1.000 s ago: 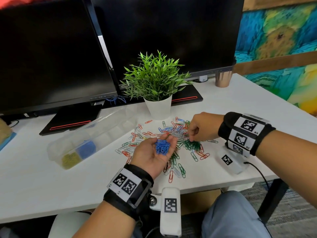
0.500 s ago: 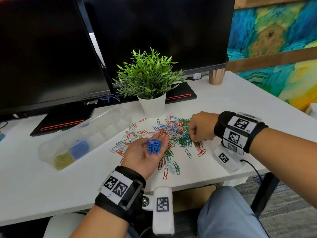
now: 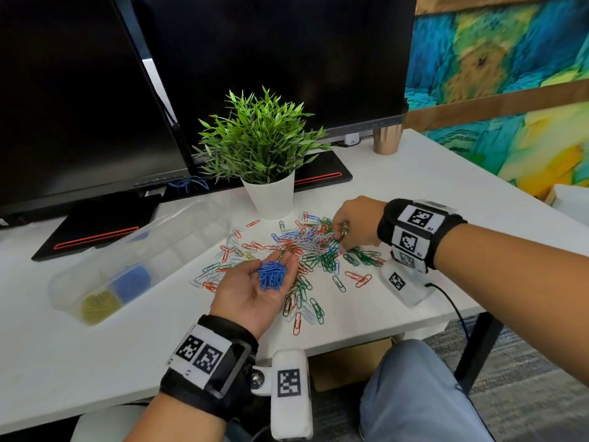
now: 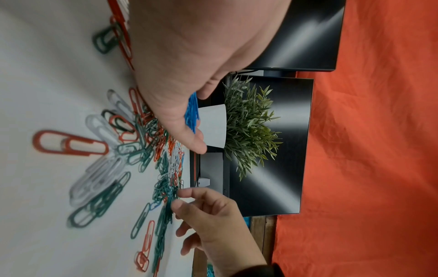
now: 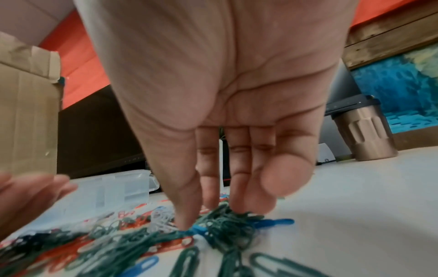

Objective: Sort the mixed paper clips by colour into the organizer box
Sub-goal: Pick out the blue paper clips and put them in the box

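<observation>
A mixed heap of paper clips (image 3: 306,244) in red, green, white and blue lies on the white desk (image 3: 414,193). My left hand (image 3: 283,260) is palm up just left of the heap, carrying a small pile of blue clips (image 3: 271,275) on relaxed fingers; these blue clips (image 4: 193,112) also show in the left wrist view. My right hand (image 3: 340,239) reaches down into the heap's right side. Its fingertips (image 5: 208,206) touch green clips beside a blue clip (image 5: 199,229), with thumb and index apart. The clear organizer box (image 3: 178,231) lies to the left, with blue clips (image 3: 132,279) and yellow clips (image 3: 98,306) in separate compartments.
A potted plant (image 3: 267,173) stands just behind the heap. Two dark monitors (image 3: 287,59) line the back of the desk, and a copper cup (image 3: 387,140) stands at the back right. The desk's front edge runs close to my wrists.
My right hand's fingers have uncurled from a bunched pose and now spread down onto the heap. My left hand has kept the blue clips in the same place.
</observation>
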